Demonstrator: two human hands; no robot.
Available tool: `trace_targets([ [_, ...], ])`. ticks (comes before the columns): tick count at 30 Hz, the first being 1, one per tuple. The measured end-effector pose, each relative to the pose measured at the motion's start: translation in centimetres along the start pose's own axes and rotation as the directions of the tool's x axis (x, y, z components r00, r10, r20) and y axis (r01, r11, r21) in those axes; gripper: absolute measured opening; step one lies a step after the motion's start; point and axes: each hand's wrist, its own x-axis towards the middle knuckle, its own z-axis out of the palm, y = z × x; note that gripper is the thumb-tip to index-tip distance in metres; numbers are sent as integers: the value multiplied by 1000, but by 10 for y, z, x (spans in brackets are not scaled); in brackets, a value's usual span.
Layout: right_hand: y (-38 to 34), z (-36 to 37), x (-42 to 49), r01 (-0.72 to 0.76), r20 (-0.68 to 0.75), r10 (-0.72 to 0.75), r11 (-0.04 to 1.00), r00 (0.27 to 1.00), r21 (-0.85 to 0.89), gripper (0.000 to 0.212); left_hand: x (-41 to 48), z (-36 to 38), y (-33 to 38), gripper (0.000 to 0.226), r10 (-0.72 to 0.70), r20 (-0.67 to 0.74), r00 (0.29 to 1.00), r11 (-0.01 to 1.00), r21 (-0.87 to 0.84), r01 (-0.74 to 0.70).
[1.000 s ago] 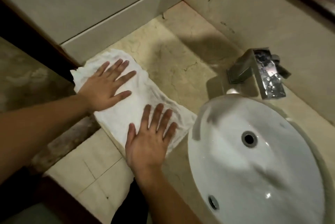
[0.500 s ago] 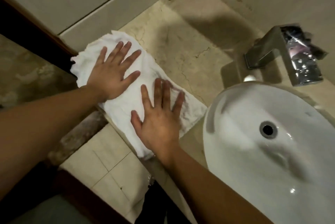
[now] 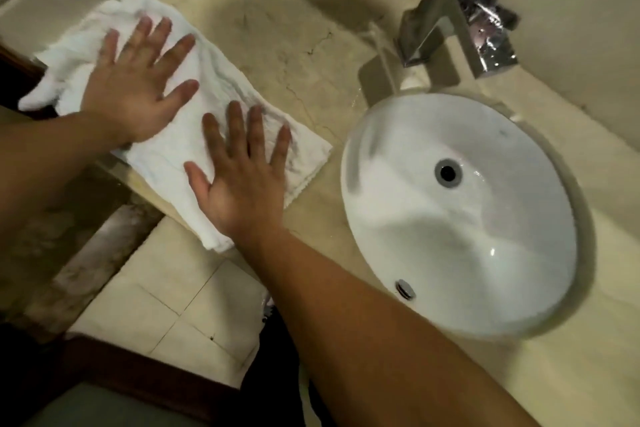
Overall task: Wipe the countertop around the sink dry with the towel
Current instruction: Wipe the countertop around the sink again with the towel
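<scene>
A white towel [image 3: 214, 87] lies spread on the beige marble countertop [image 3: 298, 28], left of the round white sink [image 3: 460, 215]. My left hand [image 3: 135, 87] presses flat on the towel's far left part, fingers straight and spread. My right hand [image 3: 242, 177] presses flat on the near right part, fingers spread toward the wall. The towel's near edge hangs slightly over the counter's front edge. Its left end bunches at the counter's left side.
A square chrome faucet [image 3: 460, 25] stands behind the sink by the back wall. A tiled wall runs along the counter's far left. Below the counter's front edge are pale floor tiles [image 3: 166, 295] and a dark wooden frame [image 3: 131, 367].
Both hands and the towel have slid toward the back wall and left corner; the view has shifted so the sink and faucet sit more to the right.
</scene>
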Motion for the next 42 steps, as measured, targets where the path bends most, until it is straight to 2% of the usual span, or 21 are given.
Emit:
trace_targets([
  [8,27,-8,-93,-81,6,80,993,997,86,67,-56,12,69,70,59,12,998,998,23,-60],
  [21,135,-39,-274,-164,127,161,986,979,14,69,-159,44,250,71,109,-8,994,993,42,-108],
  [31,114,-37,-237,-146,197,147,989,969,-22,77,-133,41,224,71,155,-4,988,987,52,-155],
  [38,94,-28,-167,-41,169,48,998,984,-44,76,-85,29,171,70,217,33,976,973,74,-219],
  [42,88,-22,-165,-55,138,56,998,989,-11,74,-80,27,167,71,227,31,973,969,92,-229],
])
